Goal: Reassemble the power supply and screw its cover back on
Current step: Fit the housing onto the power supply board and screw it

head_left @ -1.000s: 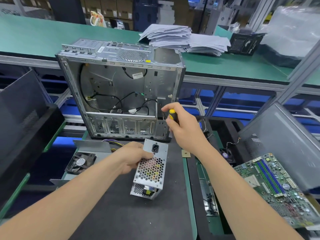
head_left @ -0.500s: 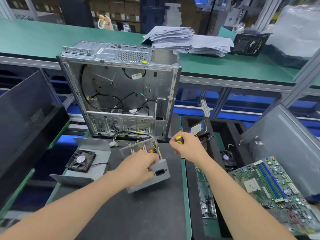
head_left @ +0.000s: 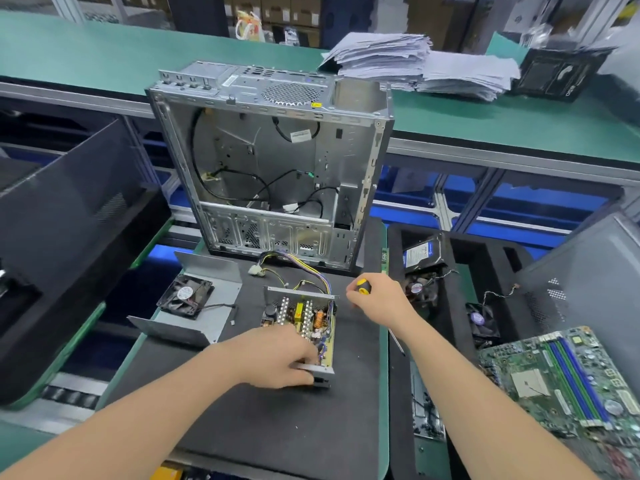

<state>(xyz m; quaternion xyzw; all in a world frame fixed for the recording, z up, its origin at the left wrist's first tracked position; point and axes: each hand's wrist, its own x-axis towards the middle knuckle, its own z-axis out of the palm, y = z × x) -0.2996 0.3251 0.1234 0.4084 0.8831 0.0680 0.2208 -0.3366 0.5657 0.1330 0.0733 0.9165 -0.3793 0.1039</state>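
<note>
Power supply (head_left: 301,323): lying open on the black mat (head_left: 277,427) just in front of the computer case (head_left: 270,168), circuit board facing up and its wires trailing toward the case's foot, likely so the lid can drop on from above.
Left hand (head_left: 284,358): gripping the supply's end wall farthest from the case, seemingly steadying it.
Right hand (head_left: 377,299): wrapping round the screwdriver (head_left: 363,286) in front of the case's right corner, shaft pointing away from the case. It is being kept ready and is touching no screw.
Cover (head_left: 204,320): sitting in front of the case's left corner, open side up, cradling a black fan (head_left: 185,294). It is not yet fitted.
Foam tray (head_left: 498,268): sitting right of the case, its pockets holding a hard drive (head_left: 420,258) and small fans.
Case: standing upright, side open, holding loose black cables.
</note>
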